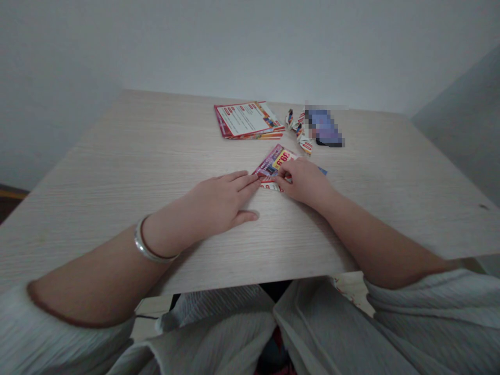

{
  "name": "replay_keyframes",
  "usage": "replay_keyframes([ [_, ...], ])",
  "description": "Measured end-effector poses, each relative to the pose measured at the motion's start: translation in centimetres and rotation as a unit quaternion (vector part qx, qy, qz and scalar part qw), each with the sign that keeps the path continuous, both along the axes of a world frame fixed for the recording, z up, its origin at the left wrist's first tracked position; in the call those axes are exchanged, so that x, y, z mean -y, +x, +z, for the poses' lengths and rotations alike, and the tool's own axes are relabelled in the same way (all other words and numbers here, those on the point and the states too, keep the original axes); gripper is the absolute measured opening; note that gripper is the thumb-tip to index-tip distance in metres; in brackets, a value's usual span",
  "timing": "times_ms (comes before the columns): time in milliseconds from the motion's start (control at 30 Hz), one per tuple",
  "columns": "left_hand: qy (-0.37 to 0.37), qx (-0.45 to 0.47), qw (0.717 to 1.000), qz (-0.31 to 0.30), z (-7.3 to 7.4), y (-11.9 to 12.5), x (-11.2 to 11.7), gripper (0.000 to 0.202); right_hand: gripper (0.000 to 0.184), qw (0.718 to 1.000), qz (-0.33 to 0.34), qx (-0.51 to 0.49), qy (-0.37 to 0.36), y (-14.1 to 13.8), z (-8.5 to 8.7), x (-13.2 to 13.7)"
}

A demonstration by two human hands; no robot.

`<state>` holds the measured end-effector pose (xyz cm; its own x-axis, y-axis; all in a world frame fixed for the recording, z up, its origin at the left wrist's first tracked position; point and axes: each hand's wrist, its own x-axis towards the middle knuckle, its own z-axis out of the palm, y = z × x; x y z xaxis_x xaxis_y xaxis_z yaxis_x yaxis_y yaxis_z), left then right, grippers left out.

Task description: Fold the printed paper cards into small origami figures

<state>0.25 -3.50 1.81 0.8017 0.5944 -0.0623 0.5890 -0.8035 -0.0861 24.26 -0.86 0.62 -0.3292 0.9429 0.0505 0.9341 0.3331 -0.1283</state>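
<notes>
A colourful printed leaflet (276, 158), with large red digits on a yellow patch, lies on the table in front of me. It looks folded, and a white strip with red print shows along its near side. My left hand (224, 200) rests flat with fingers stretched out, its fingertips touching the leaflet's left corner. On the right part of the leaflet, my right hand (307, 179) has its fingers curled together, thumb and forefinger pressed on the paper. That hand hides much of the leaflet's right side.
A stack of printed leaflets (248, 120) lies farther back on the pale wooden table (128, 156). Beside it are several folded or twisted paper pieces (303, 140) and a phone-like item (326, 127), blurred by pixels. A wall (250, 47) stands behind the table.
</notes>
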Motion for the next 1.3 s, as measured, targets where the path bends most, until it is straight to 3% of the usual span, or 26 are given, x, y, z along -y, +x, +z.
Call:
replay_keyframes([
  [333,0.002,0.005,1.000,0.018,0.8,0.6,0.5,0.063,0.028,0.999,-0.026,-0.017,-0.017,-0.1,0.2,0.0],
  [600,-0.014,-0.030,0.997,0.074,1.7,1.1,1.1,0.063,0.027,0.999,-0.030,-0.023,-0.017,0.1,0.2,-0.1],
  [900,0.040,-0.012,0.997,0.058,1.4,0.3,0.7,0.044,0.027,0.999,-0.035,-0.023,-0.011,0.0,0.2,0.0],
  [1100,0.013,-0.037,0.994,0.104,2.1,0.6,0.6,0.040,0.027,0.999,-0.040,-0.017,-0.006,0.0,0.3,0.1],
  [1300,0.045,0.070,0.990,0.116,1.2,1.0,0.3,0.034,0.025,0.999,-0.034,-0.020,0.003,-0.2,0.1,0.3],
])
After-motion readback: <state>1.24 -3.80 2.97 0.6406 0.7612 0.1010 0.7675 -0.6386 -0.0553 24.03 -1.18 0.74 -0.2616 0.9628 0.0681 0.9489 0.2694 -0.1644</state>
